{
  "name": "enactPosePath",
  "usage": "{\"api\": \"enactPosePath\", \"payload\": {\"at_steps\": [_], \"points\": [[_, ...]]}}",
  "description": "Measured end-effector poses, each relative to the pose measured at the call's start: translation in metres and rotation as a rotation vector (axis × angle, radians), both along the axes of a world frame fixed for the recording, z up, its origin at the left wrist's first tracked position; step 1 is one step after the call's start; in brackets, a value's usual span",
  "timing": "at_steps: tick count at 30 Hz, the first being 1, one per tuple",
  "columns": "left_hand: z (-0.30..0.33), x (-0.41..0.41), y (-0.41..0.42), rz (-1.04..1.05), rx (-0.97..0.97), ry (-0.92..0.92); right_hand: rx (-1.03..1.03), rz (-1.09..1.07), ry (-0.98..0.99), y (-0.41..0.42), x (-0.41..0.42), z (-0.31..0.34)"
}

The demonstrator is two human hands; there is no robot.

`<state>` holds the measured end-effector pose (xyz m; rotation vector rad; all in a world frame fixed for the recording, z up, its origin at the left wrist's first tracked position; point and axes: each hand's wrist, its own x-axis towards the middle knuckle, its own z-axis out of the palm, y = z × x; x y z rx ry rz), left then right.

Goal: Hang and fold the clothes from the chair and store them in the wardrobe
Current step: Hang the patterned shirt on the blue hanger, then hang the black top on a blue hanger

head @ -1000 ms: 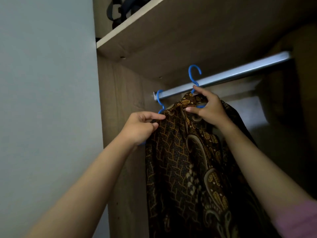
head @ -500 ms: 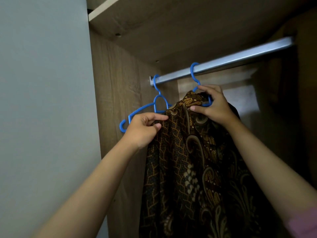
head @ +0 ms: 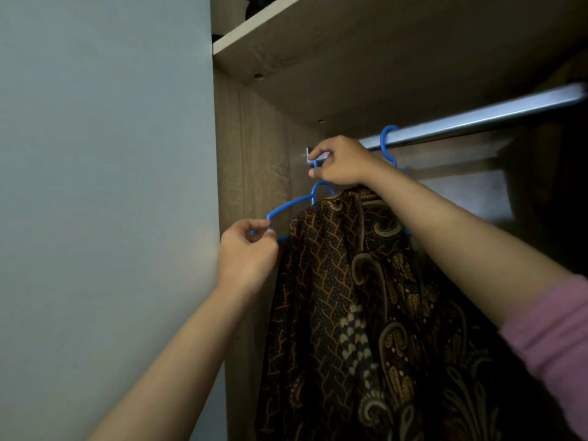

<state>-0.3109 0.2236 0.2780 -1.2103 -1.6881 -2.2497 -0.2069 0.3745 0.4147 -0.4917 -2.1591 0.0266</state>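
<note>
Step in hand: judged to be freeing the empty blue hanger (head: 294, 205) from the rail (head: 471, 120), presumably for the next garment from the chair.
Batik shirt: the brown patterned shirt (head: 359, 297) already hangs inside the wardrobe (head: 251, 138), on a second blue hanger whose hook (head: 388, 141) sits over the rail, just right of the right hand.
Empty hanger, long axis: it slopes from its hook at the rail's left end, near the side panel, down and left to its shoulder tip outside the wardrobe opening.
Right hand: the right hand (head: 342, 162) is at the hook end, thumb and forefinger curled and pinching the blue hook just under the rail bracket; whether the hook is still over the rail is hard to tell, as the hand hides it.
Left hand: the left hand (head: 248, 253) is at the low outer end, fingertips pinching the hanger's shoulder tip, beside the shirt's left edge.
Deciding relation: the hook lies above the right fingers, so that hand must lift and draw it outward; the left only steadies.
Risk: the right forearm lies across the shirt's collar and could drag it.
</note>
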Motion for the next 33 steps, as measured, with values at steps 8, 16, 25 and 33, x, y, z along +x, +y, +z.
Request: {"api": "enactPosePath", "payload": {"at_steps": [8, 16, 25, 33], "points": [[0.009, 0.0, -0.002, -0.027, -0.142, -0.053, -0.177, -0.174, -0.33, 0.017, -0.026, 0.006], [0.003, 0.003, 0.008, 0.193, 0.076, 0.159, -0.163, 0.023, -0.161, 0.032, -0.034, -0.006], [0.047, 0.003, -0.007, 0.428, 0.204, 0.491, 0.055, 0.154, 0.118, 0.031, -0.03, -0.007], [0.061, 0.003, -0.035, 0.525, 0.121, 0.505, 0.126, 0.25, 0.193, 0.016, -0.036, -0.003]]}}
